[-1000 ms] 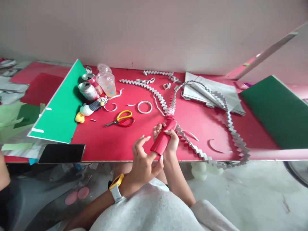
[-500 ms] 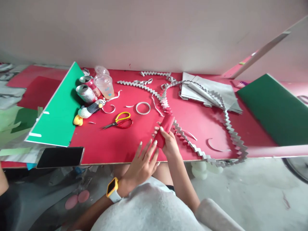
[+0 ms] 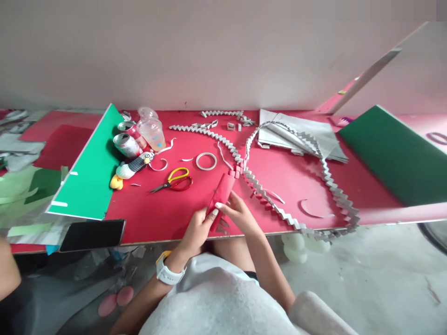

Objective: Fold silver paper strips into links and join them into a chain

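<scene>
Presently on the red worktop (image 3: 167,211): a red paper piece (image 3: 221,191) lying flat near the front edge, centre. Left hand (image 3: 196,229) pinches its near left corner, fingers closed on the paper; right hand (image 3: 238,213) presses down on its near right side, fingers bent over it. A white watch (image 3: 166,273) sits on the left wrist.

Adjoining: a grey zigzag-folded paper chain (image 3: 314,153) meets the far end of the red piece and loops right, out past the worktop's front edge. A second zigzag strip (image 3: 206,132) runs far and left.

Left of centre: scissors (image 3: 173,181) with yellow and red handles; white tape ring (image 3: 206,161); two drink cans (image 3: 128,139) lying down, labels too small to read; clear plastic cup (image 3: 152,129); small striped toy (image 3: 131,168) with yellow feet.

Far right of centre: grey folded sheets (image 3: 296,132). Right: dark green board (image 3: 394,153). Left: light green board (image 3: 91,167), tilted; black phone (image 3: 92,235), screen dark, at the front edge.

Surroundings: plain pale wall behind; grey concrete floor (image 3: 377,279) at the right.
</scene>
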`<state>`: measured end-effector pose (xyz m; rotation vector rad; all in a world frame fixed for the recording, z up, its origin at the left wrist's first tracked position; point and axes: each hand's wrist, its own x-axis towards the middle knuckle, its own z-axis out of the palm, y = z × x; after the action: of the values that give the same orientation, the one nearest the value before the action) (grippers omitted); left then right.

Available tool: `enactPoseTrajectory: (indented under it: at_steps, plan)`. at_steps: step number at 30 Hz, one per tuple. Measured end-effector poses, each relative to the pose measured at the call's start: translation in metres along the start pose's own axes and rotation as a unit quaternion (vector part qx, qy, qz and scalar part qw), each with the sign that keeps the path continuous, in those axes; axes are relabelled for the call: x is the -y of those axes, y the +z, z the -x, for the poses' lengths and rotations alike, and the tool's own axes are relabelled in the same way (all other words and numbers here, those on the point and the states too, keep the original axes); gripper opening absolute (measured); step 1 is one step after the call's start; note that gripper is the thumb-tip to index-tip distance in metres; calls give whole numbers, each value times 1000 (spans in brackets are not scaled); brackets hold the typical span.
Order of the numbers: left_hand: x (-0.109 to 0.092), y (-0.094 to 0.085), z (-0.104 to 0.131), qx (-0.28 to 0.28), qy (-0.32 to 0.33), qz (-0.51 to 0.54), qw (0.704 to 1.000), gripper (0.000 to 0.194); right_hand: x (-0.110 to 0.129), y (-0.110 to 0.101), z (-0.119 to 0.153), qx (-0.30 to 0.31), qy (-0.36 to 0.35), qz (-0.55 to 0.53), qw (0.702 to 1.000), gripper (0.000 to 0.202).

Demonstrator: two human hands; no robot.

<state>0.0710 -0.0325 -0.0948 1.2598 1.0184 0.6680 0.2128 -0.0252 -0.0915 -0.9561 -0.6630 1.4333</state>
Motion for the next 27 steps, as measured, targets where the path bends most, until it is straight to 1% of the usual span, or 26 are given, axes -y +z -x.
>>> enactPoseTrajectory:
  at_steps: [1, 2, 3, 4, 7, 10, 12, 14, 16, 17, 19, 20, 21, 22, 23, 24, 25, 26, 27]
  plan:
    - [1, 1, 1, 14, -31, 77, 996, 46, 1, -2, -1, 31, 18, 8, 999, 31]
    - [2, 1, 3, 29, -50, 133, 989, 48, 2, -4, -1, 54, 26, 17, 998, 28]
    - [3, 0, 4, 43, -57, 165, 984, 49, 2, -4, 0, 65, 24, 25, 997, 25]
    - [4, 0, 4, 56, -56, 180, 981, 49, 1, -4, 1, 62, 11, 30, 998, 22]
    - [9, -2, 6, 61, -40, 162, 984, 48, -1, -1, 6, 63, -19, 49, 997, 17]
    - [20, 4, 8, 35, -29, 116, 992, 51, 1, 3, 6, 90, 1, 9, 996, 26]
    - [28, 11, 11, 54, -36, 113, 992, 53, 4, 6, 0, 101, 5, -52, 993, 32]
    - [35, 16, 15, 89, -55, 127, 986, 56, 7, 8, -5, 104, -17, -103, 989, 24]
    - [37, 15, 21, 104, -53, 111, 987, 54, 11, 10, -9, 115, -35, -121, 985, 20]
    - [37, 13, 25, 98, -34, 88, 991, 57, 14, 12, -10, 125, -30, -131, 983, 23]
    - [35, 6, 33, 81, 31, 32, 996, 79, 21, 14, -12, 128, -1, -182, 975, 31]
    - [33, 2, 36, 75, 69, 8, 995, 88, 25, 14, -13, 114, 21, -222, 968, 34]
    - [31, -2, 39, 67, 109, -17, 992, 88, 29, 15, -16, 89, 40, -266, 959, 36]
    - [28, -5, 41, 45, 156, -46, 986, 82, 33, 15, -20, 56, 55, -309, 948, 37]
    - [24, -7, 42, 4, 216, -86, 973, 73, 36, 15, -24, 21, 68, -342, 937, 37]
    - [20, -9, 42, -56, 283, -136, 948, 63, 38, 15, -30, -15, 78, -367, 927, 37]
    - [14, -9, 41, -124, 350, -190, 909, 54, 40, 14, -36, -49, 89, -384, 918, 36]
    - [8, -9, 39, -185, 408, -243, 861, 46, 41, 14, -42, -79, 100, -396, 909, 35]
    - [2, -9, 37, -229, 451, -289, 813, 39, 41, 14, -47, -106, 112, -404, 902, 33]
